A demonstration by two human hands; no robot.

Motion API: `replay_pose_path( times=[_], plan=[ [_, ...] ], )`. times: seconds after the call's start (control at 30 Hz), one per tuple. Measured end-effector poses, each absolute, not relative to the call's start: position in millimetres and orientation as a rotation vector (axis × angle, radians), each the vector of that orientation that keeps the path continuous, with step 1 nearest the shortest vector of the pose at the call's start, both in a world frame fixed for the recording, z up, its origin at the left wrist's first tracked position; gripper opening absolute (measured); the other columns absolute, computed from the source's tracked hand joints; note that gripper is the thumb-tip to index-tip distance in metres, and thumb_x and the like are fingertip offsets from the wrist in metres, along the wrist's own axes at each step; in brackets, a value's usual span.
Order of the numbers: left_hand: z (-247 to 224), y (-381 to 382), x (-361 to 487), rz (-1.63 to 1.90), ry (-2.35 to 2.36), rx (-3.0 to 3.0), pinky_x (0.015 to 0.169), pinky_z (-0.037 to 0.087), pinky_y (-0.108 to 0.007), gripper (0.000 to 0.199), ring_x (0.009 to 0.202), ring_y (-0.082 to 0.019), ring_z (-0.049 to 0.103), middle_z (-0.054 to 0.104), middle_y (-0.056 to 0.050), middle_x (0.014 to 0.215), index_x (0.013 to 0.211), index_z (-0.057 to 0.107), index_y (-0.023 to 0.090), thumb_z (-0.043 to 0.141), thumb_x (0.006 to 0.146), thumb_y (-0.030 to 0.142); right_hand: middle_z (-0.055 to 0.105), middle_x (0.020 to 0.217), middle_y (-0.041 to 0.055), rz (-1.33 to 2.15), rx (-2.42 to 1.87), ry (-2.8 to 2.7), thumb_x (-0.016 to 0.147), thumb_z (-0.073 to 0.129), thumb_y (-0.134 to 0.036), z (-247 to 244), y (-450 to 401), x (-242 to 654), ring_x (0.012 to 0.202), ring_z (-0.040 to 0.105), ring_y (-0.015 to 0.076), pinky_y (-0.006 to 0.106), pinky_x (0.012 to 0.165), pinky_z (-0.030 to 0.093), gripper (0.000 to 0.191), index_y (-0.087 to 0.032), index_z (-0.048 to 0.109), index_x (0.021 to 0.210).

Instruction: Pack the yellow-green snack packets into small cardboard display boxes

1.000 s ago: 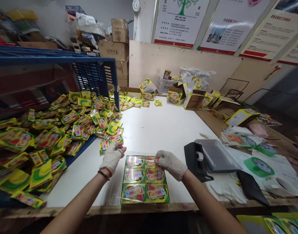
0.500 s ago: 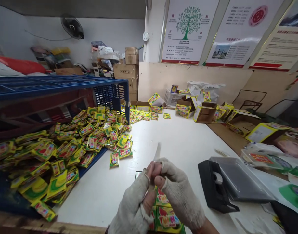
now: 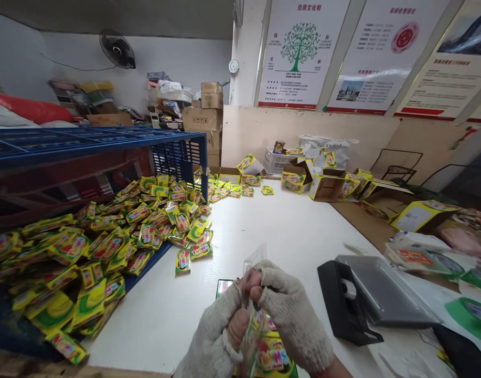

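My left hand [image 3: 218, 333], in a pale knitted glove with bare fingertips, pinches one side of a clear plastic piece [image 3: 256, 254]. My right hand [image 3: 289, 315], gloved the same way, grips the plastic's other side, and the fingertips of both hands nearly meet. The plastic stands up above the fingers and hangs down between the hands. Beneath them lie yellow-green packets [image 3: 272, 357] with coloured lettering, partly hidden by the hands and plastic. A dark-edged item [image 3: 223, 286] shows just behind my left hand.
At the left, a blue crate [image 3: 201, 163] on its side spills many small packets [image 3: 106, 244] over the white table [image 3: 240, 220]. A black tape dispenser [image 3: 338, 299] and a clear tray [image 3: 385, 289] are at the right. Open yellow cartons [image 3: 329, 186] line the back.
The clear plastic has spread wider above my fingers and now shows between my hands, over the packets. Both hands stay close together, and the view has tilted slightly.
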State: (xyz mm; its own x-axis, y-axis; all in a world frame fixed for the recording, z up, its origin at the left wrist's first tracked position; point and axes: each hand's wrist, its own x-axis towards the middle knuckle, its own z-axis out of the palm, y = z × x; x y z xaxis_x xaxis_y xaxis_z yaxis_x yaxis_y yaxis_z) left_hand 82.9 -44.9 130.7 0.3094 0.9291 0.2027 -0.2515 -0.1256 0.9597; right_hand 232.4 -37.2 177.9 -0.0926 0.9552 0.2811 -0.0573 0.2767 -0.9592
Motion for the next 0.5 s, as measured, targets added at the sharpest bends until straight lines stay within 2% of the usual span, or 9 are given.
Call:
replay_pose_path(
  times=[0.13,0.27,0.4,0.5],
  plan=[
    [135,-48,86,1.154,0.61,1.175,0.116,0.035,-0.041,0.046,0.135,-0.029,0.045,0.05,-0.002,0.145,0.131,0.06,0.031,0.061,0.087,0.045,0.062,0.075,0.0015,1.061,-0.947,-1.38,0.077,0.067,-0.023,179,-39,234,0.076,0.059,0.0167,0.026,0.07,0.046,0.01,-0.022,0.069,0.067],
    [135,-49,86,1.166,0.61,1.189,0.117,0.033,-0.041,0.047,0.135,-0.028,0.045,0.053,-0.003,0.143,0.13,0.061,0.029,0.062,0.086,0.045,0.063,0.075,0.0012,1.056,-0.952,-1.38,0.078,0.066,-0.024,179,-40,236,0.076,0.059,0.0166,0.026,0.071,0.047,0.01,-0.022,0.069,0.068],
    [140,-47,88,1.132,0.671,1.265,0.107,0.046,-0.042,0.056,0.123,-0.031,0.057,0.063,-0.009,0.131,0.126,0.064,0.023,0.065,0.08,0.054,0.063,0.077,0.0023,1.015,-1.012,-1.428,0.082,0.066,-0.031,177,-42,235,0.077,0.059,0.0176,0.028,0.07,0.047,0.013,-0.022,0.068,0.071],
    [147,-41,94,1.137,0.859,1.332,0.096,0.055,-0.038,0.051,0.106,-0.03,0.067,0.072,-0.009,0.113,0.112,0.072,0.022,0.067,0.076,0.057,0.062,0.078,0.003,0.865,-1.052,-1.515,0.085,0.06,-0.03,175,-45,231,0.076,0.058,0.0176,0.029,0.068,0.047,0.014,-0.023,0.064,0.074]
  ],
)
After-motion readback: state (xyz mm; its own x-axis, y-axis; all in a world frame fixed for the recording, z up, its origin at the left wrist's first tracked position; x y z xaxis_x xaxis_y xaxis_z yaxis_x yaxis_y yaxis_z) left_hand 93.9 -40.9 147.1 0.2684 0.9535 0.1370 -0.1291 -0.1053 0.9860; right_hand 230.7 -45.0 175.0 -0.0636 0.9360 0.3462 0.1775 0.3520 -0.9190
